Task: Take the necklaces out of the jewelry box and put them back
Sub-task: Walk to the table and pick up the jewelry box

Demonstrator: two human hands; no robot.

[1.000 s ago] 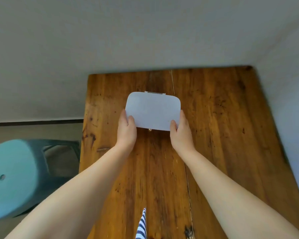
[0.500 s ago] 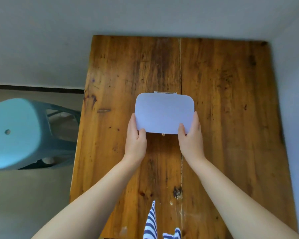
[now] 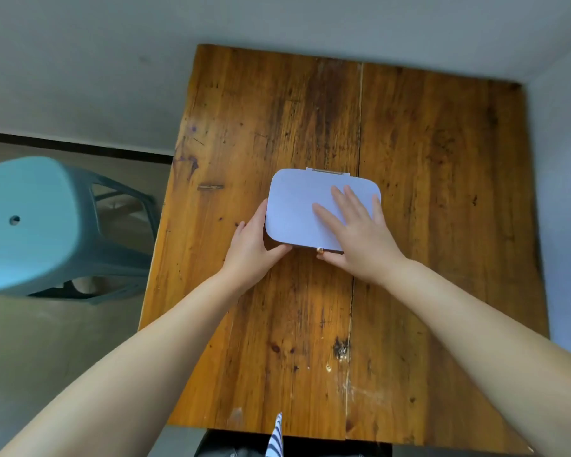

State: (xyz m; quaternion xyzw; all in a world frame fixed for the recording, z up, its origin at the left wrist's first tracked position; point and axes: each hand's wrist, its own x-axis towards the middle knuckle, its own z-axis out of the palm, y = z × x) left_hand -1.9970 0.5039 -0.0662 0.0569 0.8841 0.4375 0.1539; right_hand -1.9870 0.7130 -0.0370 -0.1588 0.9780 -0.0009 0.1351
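A closed pale lilac jewelry box (image 3: pixel 297 209) is sitting near the middle of the wooden tabletop (image 3: pixel 426 192), its hinge at 12 o'clock and its small gold clasp (image 3: pixel 319 250) facing 6 o'clock. The left hand (image 3: pixel 249 249) is gripping the box's corner at 8 o'clock, thumb along the front edge. The right hand (image 3: pixel 356 232) is lying flat on the lid with fingers spread, its thumb just under the clasp. A teal plastic stool (image 3: pixel 30 222) is standing on the floor at 9 o'clock, beside the tabletop. A striped garment (image 3: pixel 276 437) is showing at 6 o'clock.
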